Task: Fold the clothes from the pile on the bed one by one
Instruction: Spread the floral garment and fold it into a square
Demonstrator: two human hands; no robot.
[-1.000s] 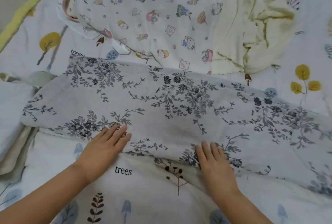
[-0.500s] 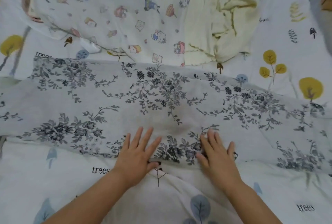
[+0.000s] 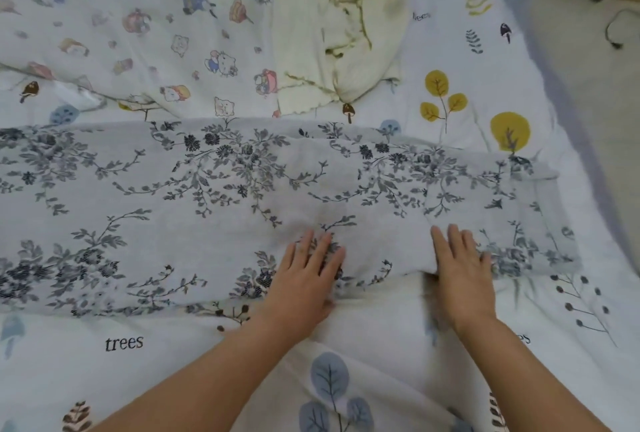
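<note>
head view: your left hand (image 3: 304, 279) and right hand (image 3: 462, 270), grips released flat, press the floral garment's (image 3: 214, 196) near hem onto the bed (image 3: 381, 334), likely smoothing it for folding.

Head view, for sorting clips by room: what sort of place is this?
Most likely a bedroom: a bed sheet printed with trees, clothes spread on it like the floral garment, and floor beside the bed.

left hand (image 3: 304, 279): bare, no ring or watch seen | right hand (image 3: 462, 272): bare, no jewellery seen | forearms: bare, no sleeve in view
</note>
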